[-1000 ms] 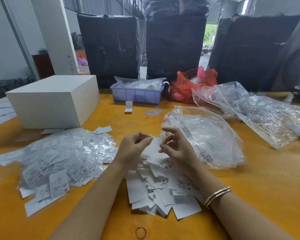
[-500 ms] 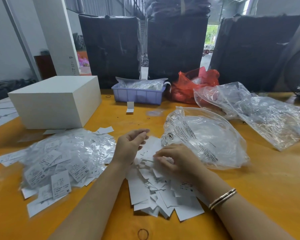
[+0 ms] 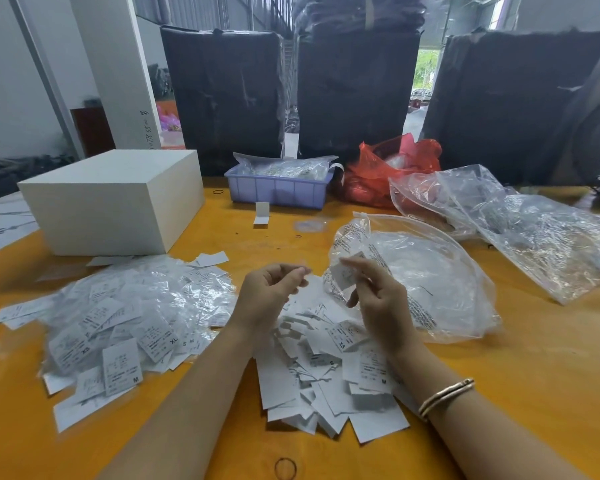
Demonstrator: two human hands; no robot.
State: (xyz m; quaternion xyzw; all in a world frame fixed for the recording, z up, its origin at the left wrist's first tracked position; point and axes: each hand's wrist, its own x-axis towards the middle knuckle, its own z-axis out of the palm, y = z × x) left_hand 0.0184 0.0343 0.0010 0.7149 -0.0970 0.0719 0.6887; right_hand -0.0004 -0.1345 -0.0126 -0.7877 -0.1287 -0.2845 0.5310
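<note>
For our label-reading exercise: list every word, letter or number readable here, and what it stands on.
"XS": white paper tag in clear sleeve, left pile.
"XL": second sleeved tag.
"M": third sleeved tag.
"XS": bare white paper tag, middle pile.
"S": second bare tag.
"M": third bare tag.
Too blurred: fine print on tags, clear plastic bag, white pillar, small tag pinched by right hand.

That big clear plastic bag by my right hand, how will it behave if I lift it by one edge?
The clear plastic bag looks thin and crumpled, so it would probably flop and sag. It lies puffed up and see-through, so it is likely very light. Its glossy film may slide easily on the orange table.
</note>
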